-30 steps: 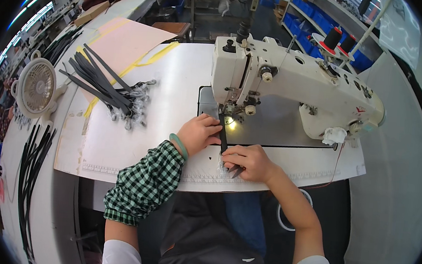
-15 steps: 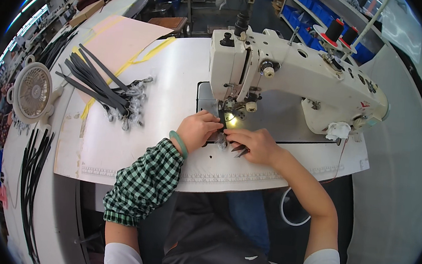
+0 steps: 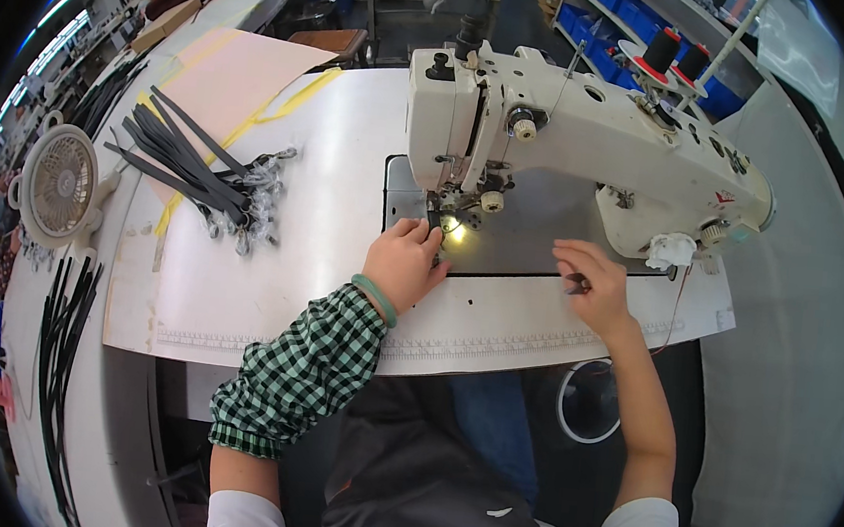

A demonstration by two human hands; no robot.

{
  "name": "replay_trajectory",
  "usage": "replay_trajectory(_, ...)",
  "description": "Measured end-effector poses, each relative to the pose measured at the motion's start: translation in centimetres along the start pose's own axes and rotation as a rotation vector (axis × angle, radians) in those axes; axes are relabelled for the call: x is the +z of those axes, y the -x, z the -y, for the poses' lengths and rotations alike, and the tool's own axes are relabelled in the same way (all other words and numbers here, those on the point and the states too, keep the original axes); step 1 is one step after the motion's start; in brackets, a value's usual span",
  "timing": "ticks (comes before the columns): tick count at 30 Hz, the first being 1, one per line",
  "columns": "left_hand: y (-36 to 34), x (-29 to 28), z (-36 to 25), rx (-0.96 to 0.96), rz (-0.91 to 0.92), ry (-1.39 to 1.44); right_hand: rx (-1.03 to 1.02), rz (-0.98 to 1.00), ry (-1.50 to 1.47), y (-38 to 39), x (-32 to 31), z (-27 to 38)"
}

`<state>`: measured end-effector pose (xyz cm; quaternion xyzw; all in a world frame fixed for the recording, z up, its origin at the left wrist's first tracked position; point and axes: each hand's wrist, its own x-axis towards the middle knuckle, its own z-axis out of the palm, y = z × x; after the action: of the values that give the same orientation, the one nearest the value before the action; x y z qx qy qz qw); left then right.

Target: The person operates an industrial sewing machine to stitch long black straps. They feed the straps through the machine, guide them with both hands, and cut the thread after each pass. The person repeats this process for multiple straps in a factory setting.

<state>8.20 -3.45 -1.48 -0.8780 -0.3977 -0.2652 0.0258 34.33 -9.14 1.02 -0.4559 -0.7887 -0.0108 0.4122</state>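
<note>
My left hand (image 3: 405, 265) lies at the needle area of a white sewing machine (image 3: 579, 127), its fingers closed on a short dark strap (image 3: 435, 219) that runs under the presser foot. Most of this strap is hidden by the fingers and the machine head. To the right, above the edge of the metal bed plate (image 3: 530, 235), my right hand (image 3: 595, 291) is raised off the work. It is closed around small dark thread snips (image 3: 578, 284), which stick out only partly from the curled fingers. A lamp lights the spot beside the needle.
Left of the machine lies a bundle of black straps (image 3: 184, 167) with clear-wrapped metal ends. Further left are a small fan (image 3: 60, 184) and more long black strips (image 3: 61, 352). Thread spools (image 3: 661, 52) stand behind the machine. A ruler strip (image 3: 495, 350) runs along the table's front edge.
My right hand has moved right, away from the needle area, keeping the snips. My left hand stays at the needle, its fingers now further over the strap. The view has shifted slightly.
</note>
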Motion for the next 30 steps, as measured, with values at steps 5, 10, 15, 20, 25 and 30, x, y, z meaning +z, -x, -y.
replay_trajectory(5,0.0,0.6,0.2,0.004,0.000,-0.029,0.211,-0.095,-0.017,1.1,-2.3,-1.3)
replay_trajectory(10,-0.1,0.9,0.3,0.021,-0.034,-0.047,0.152,-0.079,0.009,2.1,-1.6,-1.2)
replay_trajectory(15,-0.1,1.1,0.5,0.016,-0.038,-0.032,0.162,-0.169,0.067,2.3,-2.0,-1.1)
replay_trajectory(20,-0.3,1.0,0.4,0.019,-0.034,-0.015,0.329,-0.729,0.079,2.0,-7.4,-6.2)
replay_trajectory(25,-0.4,1.0,0.5,-0.006,-0.028,-0.032,0.325,-0.914,0.814,-1.7,-17.8,-15.7)
replay_trajectory(30,-0.7,1.1,0.3,-0.012,-0.047,-0.027,0.898,-0.327,0.725,-2.0,-27.8,-25.7)
